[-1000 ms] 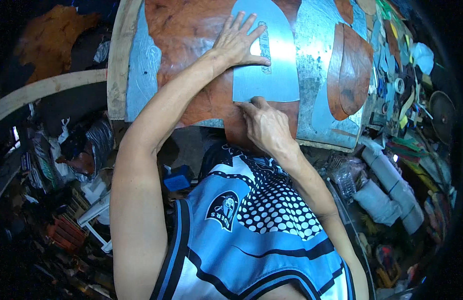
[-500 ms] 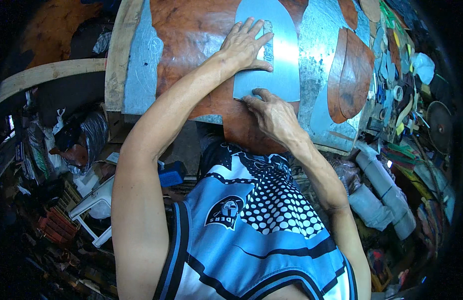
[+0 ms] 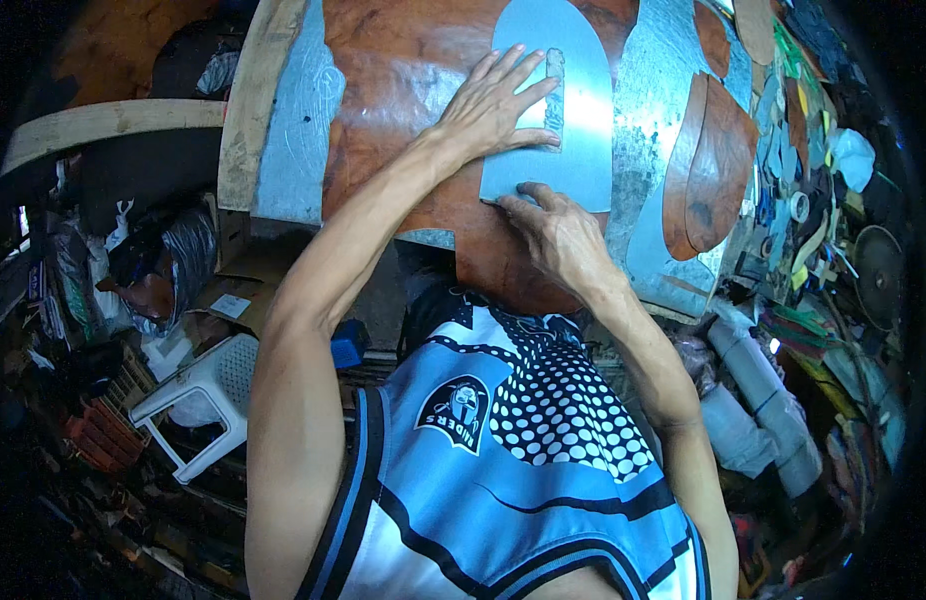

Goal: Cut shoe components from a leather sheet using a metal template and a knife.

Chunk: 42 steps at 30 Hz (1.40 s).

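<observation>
One arched metal plate (image 3: 586, 105) is seen lying flat on a brown leather sheet (image 3: 388, 75) at the worktable; its rounded top is brought right up to the upper rim of the view. A rough grey strip (image 3: 555, 105) is set lengthwise on the plate, partly covered by the fingers of the left hand (image 3: 495, 105). That hand is laid palm down with fingers spread, grasping nothing; the plate surface beneath the palm is hidden.

The right hand (image 3: 558, 232) is held at the plate's straight lower edge, fingers curled, near the left corner. Whether something thin is pinched there cannot be told; the fingertips are partly turned from sight.

The leather is cut off by the upper rim, and its lower part is extended toward the blue patterned shirt (image 3: 573, 400). Under it a scuffed metal sheet (image 3: 638, 110) is exposed at either side. To the right, two rounded leather pieces (image 3: 718, 165) are overlapped, the lower one largely covered.

Farther out, a white stool (image 3: 198, 395) is noted at lower left, and a blue object (image 3: 349, 345), partly masked by the left arm, cannot be identified. Wrapped rolls (image 3: 763, 390) are stacked at right. The outermost clutter is lost in dark fisheye corners.
</observation>
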### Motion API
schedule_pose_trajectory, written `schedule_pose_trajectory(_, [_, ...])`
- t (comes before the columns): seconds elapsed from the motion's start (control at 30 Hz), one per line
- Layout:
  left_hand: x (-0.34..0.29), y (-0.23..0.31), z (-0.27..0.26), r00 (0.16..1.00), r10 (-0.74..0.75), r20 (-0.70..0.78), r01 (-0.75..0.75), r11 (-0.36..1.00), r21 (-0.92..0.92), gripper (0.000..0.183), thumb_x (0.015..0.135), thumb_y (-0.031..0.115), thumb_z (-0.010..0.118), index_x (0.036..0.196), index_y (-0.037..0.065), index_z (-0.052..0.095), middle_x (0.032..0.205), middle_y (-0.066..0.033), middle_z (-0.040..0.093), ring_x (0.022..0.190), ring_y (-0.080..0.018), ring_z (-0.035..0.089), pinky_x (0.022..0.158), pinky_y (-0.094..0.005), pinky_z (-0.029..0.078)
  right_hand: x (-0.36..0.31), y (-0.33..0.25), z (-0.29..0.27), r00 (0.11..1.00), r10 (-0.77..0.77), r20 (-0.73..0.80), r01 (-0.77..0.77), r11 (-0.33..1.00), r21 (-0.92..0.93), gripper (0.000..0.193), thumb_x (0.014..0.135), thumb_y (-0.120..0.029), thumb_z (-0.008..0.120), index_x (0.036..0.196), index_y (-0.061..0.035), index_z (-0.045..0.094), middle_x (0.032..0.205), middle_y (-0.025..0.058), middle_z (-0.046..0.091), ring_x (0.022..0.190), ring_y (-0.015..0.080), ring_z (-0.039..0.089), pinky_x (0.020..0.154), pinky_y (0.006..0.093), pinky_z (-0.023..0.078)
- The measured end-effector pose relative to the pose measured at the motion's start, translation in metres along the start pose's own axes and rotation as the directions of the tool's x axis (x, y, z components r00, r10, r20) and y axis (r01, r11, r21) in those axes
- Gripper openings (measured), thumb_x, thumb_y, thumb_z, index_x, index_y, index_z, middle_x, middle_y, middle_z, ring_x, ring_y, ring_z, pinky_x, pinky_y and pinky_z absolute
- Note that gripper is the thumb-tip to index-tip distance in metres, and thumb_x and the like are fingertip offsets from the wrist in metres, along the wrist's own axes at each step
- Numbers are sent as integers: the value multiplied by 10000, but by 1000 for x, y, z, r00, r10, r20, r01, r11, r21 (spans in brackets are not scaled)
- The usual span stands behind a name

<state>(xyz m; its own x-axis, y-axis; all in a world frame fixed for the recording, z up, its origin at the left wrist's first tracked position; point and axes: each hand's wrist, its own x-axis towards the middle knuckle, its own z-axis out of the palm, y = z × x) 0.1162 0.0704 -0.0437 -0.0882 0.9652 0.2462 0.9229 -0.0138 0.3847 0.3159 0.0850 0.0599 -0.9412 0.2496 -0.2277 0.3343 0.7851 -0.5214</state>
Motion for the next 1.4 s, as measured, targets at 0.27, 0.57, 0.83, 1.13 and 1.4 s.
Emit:
schedule_pose_trajectory(0.27, [-36, -9, -25, 993, 13, 115, -12, 1000, -9, 854, 730, 726, 615, 1382, 186, 507, 1535, -105, 323, 1440, -338, 216, 1174, -524, 185, -1, -1, 2, 1000, -19, 14, 19, 999, -26, 376, 828, -52, 548, 1191, -113, 627, 1204, 175, 598, 959, 372, 639, 828, 455, 531])
schedule_pose_trajectory(0.57, [-36, -7, -23, 997, -6, 71, 6, 1000, -2, 869, 705, 748, 616, 1372, 200, 518, 1515, -104, 354, 1430, -322, 242, 1175, -523, 190, 2, 1, 0, 998, 19, 58, -17, 999, -37, 395, 822, -58, 564, 1205, -131, 625, 1237, 163, 590, 995, 358, 635, 849, 447, 532])
schedule_pose_trajectory(0.83, [-31, -8, -33, 998, 52, 26, -52, 998, -33, 838, 722, 704, 641, 1351, 160, 536, 1495, -122, 377, 1413, -341, 270, 1155, -534, 215, 0, -1, -4, 999, 3, 36, -1, 999, -45, 377, 819, -49, 557, 1185, -100, 630, 1194, 173, 608, 945, 363, 637, 816, 448, 529])
schedule_pose_trajectory(1.13, [-32, -2, -37, 992, 10, 128, -1, 997, -75, 850, 710, 668, 686, 1353, 135, 528, 1509, -121, 349, 1415, -362, 252, 1149, -550, 216, -2, 1, 1, 1000, -6, 24, 8, 998, -70, 394, 827, -71, 548, 1214, -113, 612, 1217, 163, 593, 939, 348, 636, 807, 457, 524])
schedule_pose_trajectory(1.4, [-31, -1, -39, 987, -13, 161, 25, 997, -73, 849, 701, 651, 707, 1367, 162, 512, 1520, -118, 332, 1425, -355, 235, 1158, -553, 193, -2, 0, -3, 999, 19, 44, -17, 999, -50, 412, 808, -89, 564, 1216, -119, 616, 1221, 160, 584, 926, 339, 629, 791, 453, 522])
